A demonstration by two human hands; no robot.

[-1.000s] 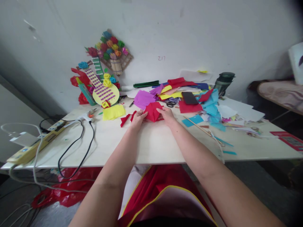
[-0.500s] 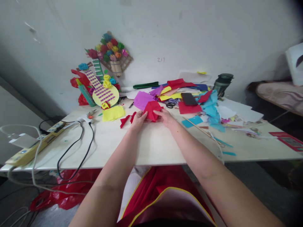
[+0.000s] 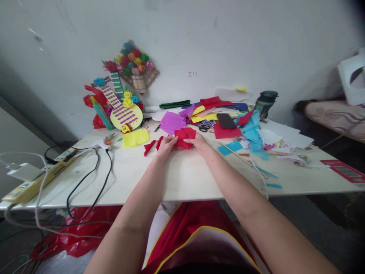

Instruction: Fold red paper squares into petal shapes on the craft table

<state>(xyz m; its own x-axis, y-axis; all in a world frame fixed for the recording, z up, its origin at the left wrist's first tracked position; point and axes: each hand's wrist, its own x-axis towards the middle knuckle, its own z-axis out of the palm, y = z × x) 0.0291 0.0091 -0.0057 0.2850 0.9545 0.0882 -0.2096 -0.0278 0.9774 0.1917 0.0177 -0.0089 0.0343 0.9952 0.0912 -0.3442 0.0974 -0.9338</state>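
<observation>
Between my two hands is a folded piece of red crepe paper (image 3: 184,136), held just above the white table. My left hand (image 3: 167,145) pinches its left edge, thumb on top. On its right side, my right hand (image 3: 199,143) grips the edge with thumb and fingers closed. The fingers beneath the paper are hidden. Two small red paper scraps (image 3: 149,147) lie just left of my left hand. Beyond the hands rests a sheet of purple paper (image 3: 172,121), with black scissors (image 3: 204,128) to its right.
A glue gun (image 3: 102,143) with a black cord lies at left, near a power strip (image 3: 40,177). Paper-flower crafts (image 3: 127,114) stand against the wall. At right are a phone (image 3: 226,121), a dark bottle (image 3: 265,103), blue paper (image 3: 230,147) and a thin stick (image 3: 239,156).
The red paper, upright and rounded before, is now folded lower and flatter between my hands. The whole view has shifted slightly.
</observation>
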